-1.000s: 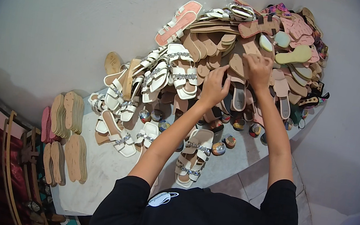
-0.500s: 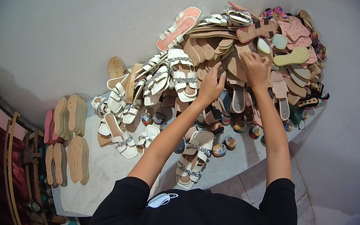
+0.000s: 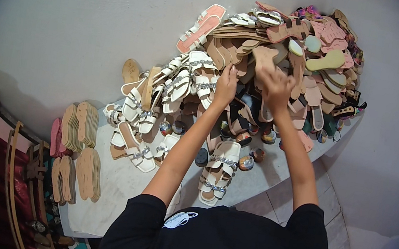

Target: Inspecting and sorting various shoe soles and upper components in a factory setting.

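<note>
- Two bare hands work in a heap of loose soles and sandals at the far side of a table (image 3: 133, 187)
- Since half a second ago, they have moved further apart, and a tan sole (image 3: 264, 58) now shows above the right fingers, its waisted shape in plain view, so it seems to be being shifted within the heap
- Right hand (image 3: 277, 87): blurred by motion, fingers curled just below that sole; whether they grip it, I cannot tell
- Left hand (image 3: 226, 87): narrow, fingers close together and pointing up beside other tan soles; any hold is hidden
- White slide sandals (image 3: 203, 81) with glittering silvery straps lie just left of it; a pale yellow sole (image 3: 325, 61) lies beyond the right hand
</note>
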Available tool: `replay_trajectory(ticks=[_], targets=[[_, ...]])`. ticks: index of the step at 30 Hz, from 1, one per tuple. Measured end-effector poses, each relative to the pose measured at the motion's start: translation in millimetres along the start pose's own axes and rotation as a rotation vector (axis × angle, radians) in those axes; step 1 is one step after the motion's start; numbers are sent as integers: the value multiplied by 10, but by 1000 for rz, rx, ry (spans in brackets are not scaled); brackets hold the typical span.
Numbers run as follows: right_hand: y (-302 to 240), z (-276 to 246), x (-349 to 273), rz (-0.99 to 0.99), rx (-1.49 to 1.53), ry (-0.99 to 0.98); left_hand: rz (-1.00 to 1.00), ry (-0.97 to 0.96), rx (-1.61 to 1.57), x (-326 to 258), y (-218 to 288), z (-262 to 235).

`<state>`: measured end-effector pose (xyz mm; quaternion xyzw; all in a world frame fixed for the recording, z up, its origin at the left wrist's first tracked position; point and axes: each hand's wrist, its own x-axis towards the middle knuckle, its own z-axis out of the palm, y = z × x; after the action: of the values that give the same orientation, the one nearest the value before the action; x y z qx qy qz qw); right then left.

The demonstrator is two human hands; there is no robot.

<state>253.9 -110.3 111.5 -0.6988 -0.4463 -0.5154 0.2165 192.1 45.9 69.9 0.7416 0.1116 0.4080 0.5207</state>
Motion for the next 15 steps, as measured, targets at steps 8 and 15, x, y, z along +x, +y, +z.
replay_trajectory(ticks=[8, 15], targets=[[-981, -556, -1176, -77, 256, -40, -338, -131, -417, -459, -214, -320], [-1143, -818, -1311, -259, 677, -337, -321, -147, -333, -1163, -75, -598]])
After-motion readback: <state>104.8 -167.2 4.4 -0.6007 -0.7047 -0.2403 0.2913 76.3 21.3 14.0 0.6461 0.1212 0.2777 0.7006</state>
